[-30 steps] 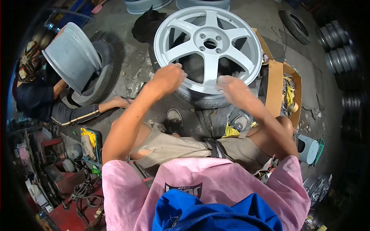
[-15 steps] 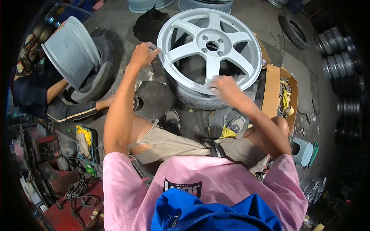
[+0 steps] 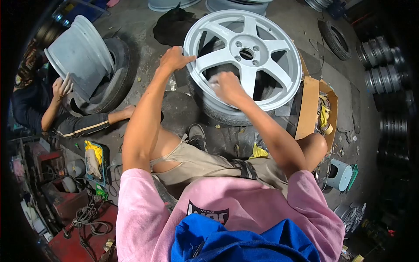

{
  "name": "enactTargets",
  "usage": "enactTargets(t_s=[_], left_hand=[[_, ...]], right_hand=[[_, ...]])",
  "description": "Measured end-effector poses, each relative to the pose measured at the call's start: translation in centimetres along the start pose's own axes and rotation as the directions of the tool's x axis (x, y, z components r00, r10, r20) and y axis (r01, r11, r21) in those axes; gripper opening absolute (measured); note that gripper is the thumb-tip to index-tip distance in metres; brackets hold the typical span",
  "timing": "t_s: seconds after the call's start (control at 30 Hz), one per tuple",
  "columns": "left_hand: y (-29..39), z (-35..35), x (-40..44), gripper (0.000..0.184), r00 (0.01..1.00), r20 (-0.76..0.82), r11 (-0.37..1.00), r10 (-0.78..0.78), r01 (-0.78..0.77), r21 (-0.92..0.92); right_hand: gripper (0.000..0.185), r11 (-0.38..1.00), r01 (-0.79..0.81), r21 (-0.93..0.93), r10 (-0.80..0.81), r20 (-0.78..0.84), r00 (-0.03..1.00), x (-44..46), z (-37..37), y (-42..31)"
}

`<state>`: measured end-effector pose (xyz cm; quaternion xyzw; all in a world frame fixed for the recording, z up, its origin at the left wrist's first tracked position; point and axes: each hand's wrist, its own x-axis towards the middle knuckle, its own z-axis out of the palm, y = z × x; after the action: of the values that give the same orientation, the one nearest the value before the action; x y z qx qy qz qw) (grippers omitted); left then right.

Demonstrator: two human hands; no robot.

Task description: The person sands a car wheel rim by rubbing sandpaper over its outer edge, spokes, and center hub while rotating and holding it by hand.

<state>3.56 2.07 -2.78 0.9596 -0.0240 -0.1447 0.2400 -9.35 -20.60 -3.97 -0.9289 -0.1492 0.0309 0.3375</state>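
A pale grey six-spoke wheel rim (image 3: 248,74) lies face up, tilted slightly, on a tyre (image 3: 233,118) in front of me. My left hand (image 3: 173,60) grips the rim's left edge, its thumb laid over the lip. Over the near-left part of the rim, my right hand (image 3: 229,89) is closed with its fingers curled. Motion smears its fingertips, where something pale shows that I cannot make out.
On the left a co-worker (image 3: 32,105) sits by another grey rim (image 3: 80,56) standing on a tyre (image 3: 120,74). A black animal (image 3: 173,26) lies beyond my left hand. At right are a cardboard box (image 3: 307,107), a light-blue container (image 3: 340,172) and stacked rims (image 3: 386,78).
My right hand has moved left along the near part of the rim. The left thumb now reaches over the lip. The co-worker's hand has come up to the other rim's side.
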Motion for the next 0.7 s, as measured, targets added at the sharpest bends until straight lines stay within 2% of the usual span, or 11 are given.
enactTargets(t_s=[0.03,0.17,0.2,0.27,0.33,0.4,0.53,0.6,0.63,0.67,0.7], left_hand=[[0.2,0.0,0.0,0.066,1.000,0.001,1.000,-0.006,0.006,0.026],[0.3,0.1,-0.1,0.068,0.999,0.014,0.999,-0.035,0.035,0.033],[0.4,0.1,-0.5,0.068,0.999,0.014,0.999,-0.045,0.045,0.026],[1.0,-0.2,-0.8,0.069,1.000,-0.020,0.997,-0.024,0.025,0.069],[1.0,0.3,-0.2,0.068,1.000,0.000,0.998,-0.031,0.031,0.059],[0.9,0.1,0.0,0.066,1.000,0.003,0.999,-0.026,0.026,0.031],[0.9,0.1,-0.5,0.064,0.998,-0.046,0.996,-0.043,0.047,0.075],[0.8,0.1,-0.1,0.070,1.000,0.015,1.000,-0.009,0.009,-0.004],[0.8,0.2,0.1,0.070,1.000,-0.004,0.999,-0.006,0.006,0.033],[0.8,0.4,0.0,0.070,1.000,-0.005,0.999,-0.003,0.003,0.035],[0.8,0.4,0.0,0.070,1.000,-0.021,0.998,-0.004,0.006,0.070]], right_hand=[[0.020,1.000,0.004,0.012,-0.003,-0.058,0.998,1.2,0.7,-1.1],[0.022,0.999,0.016,-0.031,-0.018,-0.056,0.998,2.9,2.1,-1.2],[0.022,0.999,0.021,-0.033,-0.022,-0.045,0.999,2.1,1.8,-0.9],[0.024,0.992,0.108,-0.062,-0.102,0.097,0.990,0.2,-0.1,0.2],[0.022,0.994,0.092,-0.065,-0.085,0.097,0.992,0.0,-0.4,0.5],[0.021,0.976,0.217,0.018,-0.217,0.001,0.976,0.9,-0.1,0.0],[0.025,0.946,0.324,-0.002,-0.322,-0.117,0.939,3.3,2.0,0.7],[0.021,0.883,0.362,-0.298,-0.399,-0.071,0.914,3.4,1.9,1.3],[0.018,0.837,0.346,-0.424,-0.363,0.043,0.931,3.5,1.4,1.5],[0.018,0.837,0.344,-0.426,-0.362,0.039,0.931,3.2,1.3,1.6],[0.018,0.897,0.273,-0.347,-0.284,0.019,0.959,3.0,0.9,1.6]])
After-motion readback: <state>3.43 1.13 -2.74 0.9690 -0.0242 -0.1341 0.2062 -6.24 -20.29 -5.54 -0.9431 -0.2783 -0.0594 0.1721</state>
